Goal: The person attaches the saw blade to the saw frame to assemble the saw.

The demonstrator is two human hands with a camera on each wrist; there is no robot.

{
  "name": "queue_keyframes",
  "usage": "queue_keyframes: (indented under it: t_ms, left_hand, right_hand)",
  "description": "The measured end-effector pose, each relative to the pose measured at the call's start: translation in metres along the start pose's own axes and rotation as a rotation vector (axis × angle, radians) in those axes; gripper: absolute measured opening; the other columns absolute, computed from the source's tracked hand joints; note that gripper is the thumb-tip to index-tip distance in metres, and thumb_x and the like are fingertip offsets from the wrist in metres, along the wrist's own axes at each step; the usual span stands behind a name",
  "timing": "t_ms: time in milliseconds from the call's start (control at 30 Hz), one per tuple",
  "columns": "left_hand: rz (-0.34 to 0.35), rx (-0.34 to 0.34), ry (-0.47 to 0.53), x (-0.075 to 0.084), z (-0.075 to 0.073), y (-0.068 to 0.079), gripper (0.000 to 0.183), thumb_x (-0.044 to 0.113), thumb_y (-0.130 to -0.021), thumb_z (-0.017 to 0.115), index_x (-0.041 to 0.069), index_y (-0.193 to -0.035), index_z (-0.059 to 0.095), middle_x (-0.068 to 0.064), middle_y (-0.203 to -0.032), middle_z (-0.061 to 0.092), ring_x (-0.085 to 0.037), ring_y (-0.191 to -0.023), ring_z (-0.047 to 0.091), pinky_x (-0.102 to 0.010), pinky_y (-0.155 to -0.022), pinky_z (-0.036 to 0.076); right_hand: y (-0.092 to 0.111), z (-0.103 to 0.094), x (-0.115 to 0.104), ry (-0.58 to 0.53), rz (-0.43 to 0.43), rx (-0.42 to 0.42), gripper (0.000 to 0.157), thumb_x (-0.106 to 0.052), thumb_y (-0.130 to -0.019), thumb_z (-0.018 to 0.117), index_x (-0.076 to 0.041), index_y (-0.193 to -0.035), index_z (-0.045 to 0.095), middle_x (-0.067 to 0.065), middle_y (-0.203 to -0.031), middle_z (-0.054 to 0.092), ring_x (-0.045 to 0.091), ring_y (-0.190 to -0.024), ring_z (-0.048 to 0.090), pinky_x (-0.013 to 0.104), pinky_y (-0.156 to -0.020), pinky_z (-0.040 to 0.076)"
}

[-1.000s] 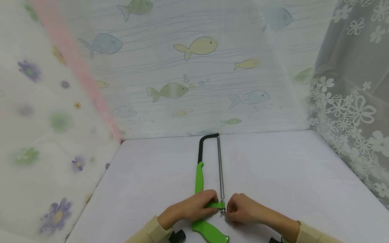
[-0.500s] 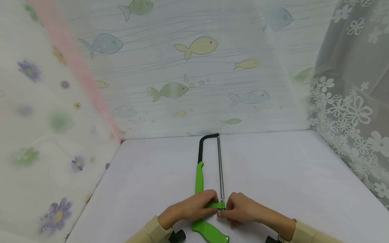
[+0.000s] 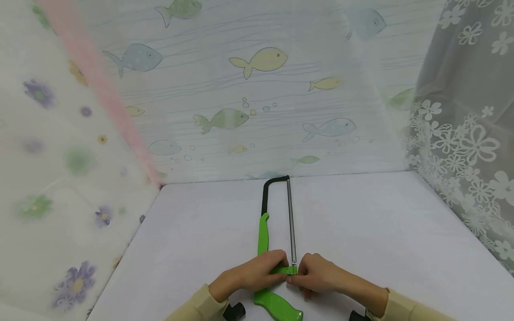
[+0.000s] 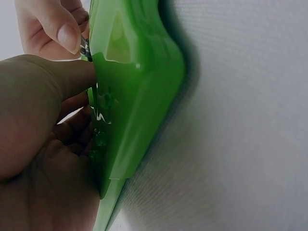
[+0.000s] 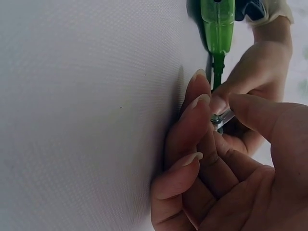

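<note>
A hacksaw (image 3: 263, 236) with a green frame and handle and a black front bow lies on the table, its blade (image 3: 291, 218) on the right side. My left hand (image 3: 260, 271) grips the green frame near the blade's near end, thumb and fingers around the short crosspiece (image 3: 290, 270). Just below that crosspiece, my right hand (image 3: 321, 274) pinches the small metal wing nut (image 5: 227, 116) between thumb and index finger. Its other fingers are curled. The fingers mostly cover the nut in the head view. In the left wrist view, the green frame (image 4: 139, 91) fills the middle.
White cloth covers the table (image 3: 361, 223). A fish-print curtain (image 3: 257, 89) hangs behind, a flower-print one (image 3: 60, 178) at the left, and a lace one (image 3: 466, 133) at the right. Black wrist devices (image 3: 234, 311) sit by both sleeves.
My right hand has shifted slightly left, its thumb now over the wing nut, which showed beside the fingers a second ago. The left hand and hacksaw have stayed in place.
</note>
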State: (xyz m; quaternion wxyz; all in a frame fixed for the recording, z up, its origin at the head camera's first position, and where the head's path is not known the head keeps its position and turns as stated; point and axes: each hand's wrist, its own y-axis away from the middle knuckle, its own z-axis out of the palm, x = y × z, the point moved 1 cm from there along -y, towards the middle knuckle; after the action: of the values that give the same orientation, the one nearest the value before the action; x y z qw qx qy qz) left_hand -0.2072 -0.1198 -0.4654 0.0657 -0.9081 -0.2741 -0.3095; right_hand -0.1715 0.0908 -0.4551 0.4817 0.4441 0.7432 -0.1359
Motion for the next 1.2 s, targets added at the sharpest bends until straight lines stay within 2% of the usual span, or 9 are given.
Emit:
queue_keyframes:
  t_ms: [600,1000,1200]
  left_hand:
    - [-0.004,0.010,0.006,0.001,-0.001,0.001,0.010,0.017,-0.102,0.066,0.014,-0.108,0.058,0.012,-0.099,0.056,0.000,-0.087,0.049,-0.017,-0.078,0.045]
    - [0.017,0.014,0.002,-0.001,0.001,0.000,0.010,0.018,-0.102,0.066,0.015,-0.107,0.058,0.012,-0.099,0.056,0.000,-0.086,0.049,-0.016,-0.077,0.045]
    - [0.024,0.018,-0.003,-0.001,0.001,0.000,0.010,0.018,-0.102,0.065,0.015,-0.106,0.057,0.011,-0.098,0.056,0.000,-0.086,0.049,-0.016,-0.077,0.044]
  right_hand:
    - [0.007,-0.012,0.000,0.031,-0.027,-0.007,0.019,-0.017,-0.094,0.071,-0.009,-0.077,0.071,0.003,-0.061,0.065,0.010,-0.049,0.054,0.025,-0.046,0.043]
    - [0.005,-0.011,0.006,0.026,-0.039,-0.001,0.019,-0.014,-0.095,0.070,-0.011,-0.076,0.069,-0.002,-0.058,0.059,0.007,-0.049,0.049,0.022,-0.047,0.038]
    - [0.004,-0.011,0.005,-0.005,-0.059,-0.022,0.014,-0.006,-0.093,0.069,-0.010,-0.079,0.071,-0.004,-0.059,0.058,0.007,-0.050,0.049,0.021,-0.048,0.038]
